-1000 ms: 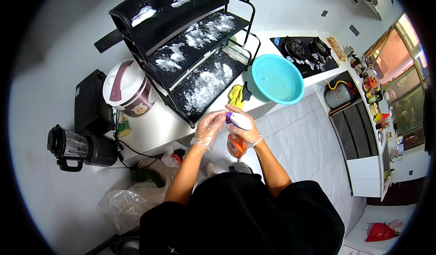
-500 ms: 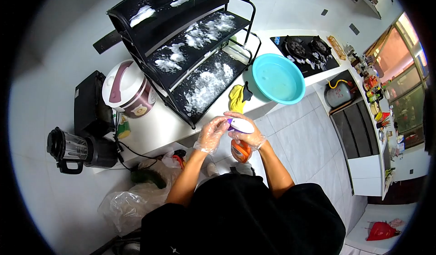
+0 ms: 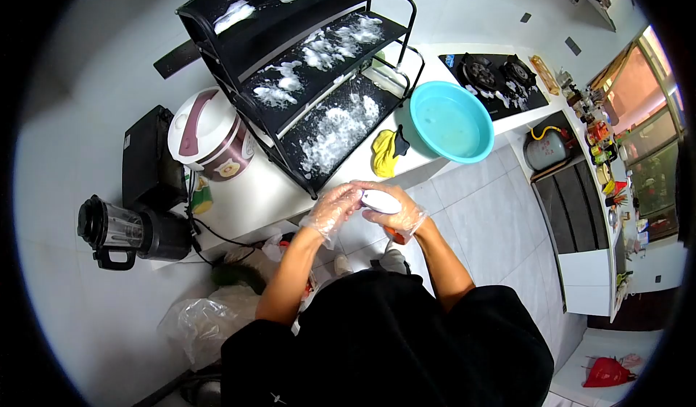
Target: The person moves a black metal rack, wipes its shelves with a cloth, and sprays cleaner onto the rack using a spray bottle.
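Note:
Both my hands wear clear plastic gloves and meet in front of me at the counter's edge. My right hand (image 3: 400, 208) is wrapped round an orange spray bottle (image 3: 381, 202) with a white and purple head; its orange body is mostly hidden below the hand. The fingers of my left hand (image 3: 335, 208) are pressed together at the nozzle end of the head. Beyond them a yellow and black cloth (image 3: 387, 153) lies on the white counter. White foam (image 3: 339, 133) covers parts of a black tiered rack (image 3: 255, 88).
A turquoise basin (image 3: 451, 122) of water stands right of the cloth, near a foam-spotted gas stove (image 3: 500, 81). Left of the rack are a rice cooker (image 3: 210, 135), a black box (image 3: 148, 158) and a blender (image 3: 119, 233). Plastic bags (image 3: 206, 320) lie below left.
The orange body of the bottle has swung mostly out of sight under my right hand. My left hand stays at the nozzle. The view has shifted slightly.

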Demonstrator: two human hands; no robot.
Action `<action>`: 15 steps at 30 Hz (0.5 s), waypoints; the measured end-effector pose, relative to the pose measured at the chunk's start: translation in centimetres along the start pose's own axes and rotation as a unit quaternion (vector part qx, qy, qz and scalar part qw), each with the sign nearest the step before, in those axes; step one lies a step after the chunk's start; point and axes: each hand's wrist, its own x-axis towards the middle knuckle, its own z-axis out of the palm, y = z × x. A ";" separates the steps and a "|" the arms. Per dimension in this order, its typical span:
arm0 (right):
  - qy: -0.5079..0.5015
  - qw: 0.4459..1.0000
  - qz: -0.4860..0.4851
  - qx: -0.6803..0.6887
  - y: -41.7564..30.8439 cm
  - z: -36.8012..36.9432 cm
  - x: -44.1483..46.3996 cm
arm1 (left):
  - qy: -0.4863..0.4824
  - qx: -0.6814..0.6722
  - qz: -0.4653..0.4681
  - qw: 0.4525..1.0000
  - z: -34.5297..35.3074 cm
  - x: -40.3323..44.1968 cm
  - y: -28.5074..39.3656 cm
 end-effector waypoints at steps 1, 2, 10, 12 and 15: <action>-0.016 1.000 0.009 -0.024 -0.6 -0.1 0.0 | -0.002 0.022 -0.038 0.999 -0.3 -0.1 0.6; -0.019 0.999 0.010 -0.050 -0.9 -0.1 0.1 | -0.042 0.003 -0.052 0.998 -1.2 0.3 0.3; -0.052 0.969 -0.043 -0.238 -1.1 -0.6 0.2 | -0.174 -0.105 -0.255 0.946 -3.1 1.5 1.4; -0.048 0.963 -0.037 -0.263 -0.7 -0.6 -0.1 | -0.169 -0.094 -0.282 0.940 -2.8 1.8 1.5; -0.045 0.961 -0.011 -0.274 -0.3 -0.4 -0.6 | -0.155 -0.076 -0.322 0.931 -2.4 1.8 1.3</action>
